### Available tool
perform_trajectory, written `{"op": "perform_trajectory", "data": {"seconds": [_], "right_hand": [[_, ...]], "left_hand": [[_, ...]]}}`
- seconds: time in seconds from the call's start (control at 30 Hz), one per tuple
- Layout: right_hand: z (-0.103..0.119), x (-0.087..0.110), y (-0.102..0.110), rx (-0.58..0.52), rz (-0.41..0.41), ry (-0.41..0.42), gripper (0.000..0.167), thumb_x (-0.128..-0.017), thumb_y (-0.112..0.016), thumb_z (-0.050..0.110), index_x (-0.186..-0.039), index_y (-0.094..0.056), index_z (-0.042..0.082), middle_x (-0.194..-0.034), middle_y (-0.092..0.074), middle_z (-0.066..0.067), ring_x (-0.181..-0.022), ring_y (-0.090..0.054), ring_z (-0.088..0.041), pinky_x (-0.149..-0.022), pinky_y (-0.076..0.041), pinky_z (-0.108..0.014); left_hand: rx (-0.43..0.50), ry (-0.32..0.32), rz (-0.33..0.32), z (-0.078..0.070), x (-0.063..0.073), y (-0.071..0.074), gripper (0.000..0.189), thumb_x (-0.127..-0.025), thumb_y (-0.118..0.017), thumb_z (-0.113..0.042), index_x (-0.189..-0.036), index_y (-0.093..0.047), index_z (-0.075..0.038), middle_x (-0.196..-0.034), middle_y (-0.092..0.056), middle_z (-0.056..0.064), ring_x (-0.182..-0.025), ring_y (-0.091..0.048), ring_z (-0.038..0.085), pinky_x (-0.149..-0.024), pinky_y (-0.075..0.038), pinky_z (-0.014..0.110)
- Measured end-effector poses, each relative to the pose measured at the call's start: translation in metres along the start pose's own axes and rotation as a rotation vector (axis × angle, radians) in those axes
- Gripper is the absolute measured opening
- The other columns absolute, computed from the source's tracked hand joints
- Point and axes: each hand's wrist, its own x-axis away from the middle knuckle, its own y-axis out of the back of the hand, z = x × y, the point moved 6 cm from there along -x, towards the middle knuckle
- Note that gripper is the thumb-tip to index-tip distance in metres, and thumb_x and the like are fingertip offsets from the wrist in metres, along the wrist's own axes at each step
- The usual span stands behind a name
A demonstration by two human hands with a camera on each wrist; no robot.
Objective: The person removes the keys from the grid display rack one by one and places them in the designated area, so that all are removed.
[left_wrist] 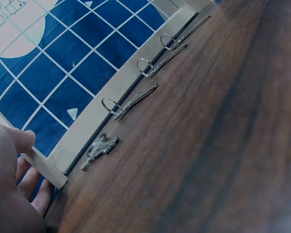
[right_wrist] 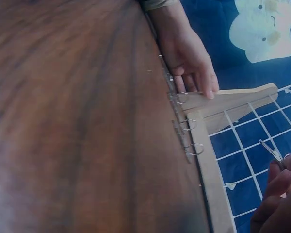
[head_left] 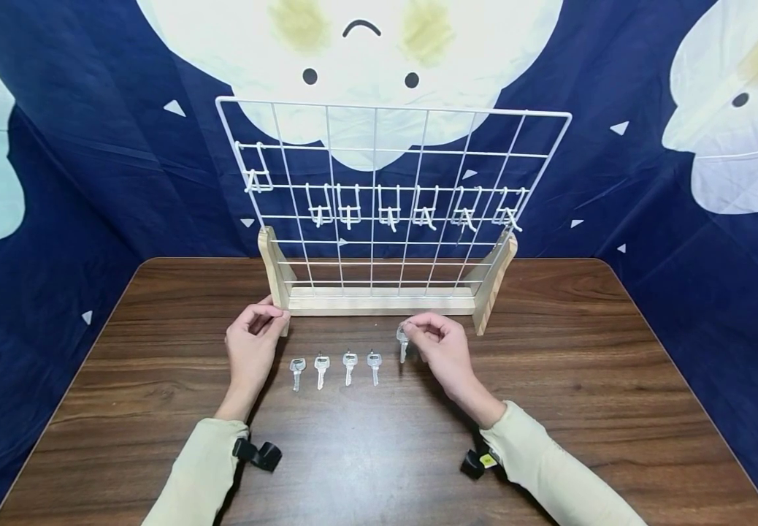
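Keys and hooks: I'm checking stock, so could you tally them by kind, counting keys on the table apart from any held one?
Keys on the table: 4
Held key: 1
Hooks: 7
Total: 12
Not counted: a faint shape by the second hook from the right, too small to identify.

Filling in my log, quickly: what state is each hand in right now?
Left hand: closed, gripping the wooden stand at its left end.
Right hand: closed, pinching a key.

Held key point(head_left: 402, 343) partly behind right hand point(head_left: 443, 352)
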Motion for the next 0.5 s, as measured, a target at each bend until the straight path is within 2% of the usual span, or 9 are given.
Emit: {"op": "perform_trajectory", "data": {"seconds": [0.1, 0.33, 0.5], "right_hand": [[-0.006, 0.001, -0.001, 0.007, 0.011, -0.019, 0.010, -0.101, -0.073, -0.005, -0.105, -0.075, -0.014, -0.074, -0.069, -0.005, -0.052, -0.044, -0.003, -0.047, -0.037, -0.017], [-0.015, 0.001, -0.003, 0.011, 0.041, -0.043, 0.009, -0.099, -0.073, -0.004, -0.102, -0.075, -0.012, -0.069, -0.063, -0.004, -0.052, -0.044, -0.004, -0.048, -0.037, -0.017], [-0.024, 0.000, -0.003, 0.017, 0.053, -0.074, 0.010, -0.099, -0.072, -0.004, -0.103, -0.075, -0.013, -0.069, -0.063, 0.000, -0.052, -0.043, -0.003, -0.048, -0.034, -0.016]], "left_hand": [[-0.003, -0.001, 0.001, 0.000, 0.000, 0.000, 0.014, -0.095, -0.080, 0.013, -0.099, -0.068, 0.019, -0.136, -0.073, 0.023, -0.104, -0.074, -0.002, -0.094, -0.060, 0.013], [0.000, 0.007, -0.004, 0.000, 0.000, 0.000, 0.014, -0.095, -0.080, 0.012, -0.099, -0.069, 0.018, -0.131, -0.077, 0.012, -0.104, -0.074, -0.001, -0.094, -0.060, 0.012], [-0.007, 0.010, -0.007, -0.001, 0.000, 0.000, 0.014, -0.095, -0.081, 0.011, -0.099, -0.069, 0.018, -0.133, -0.076, 0.017, -0.104, -0.074, -0.002, -0.094, -0.059, 0.012]]}}
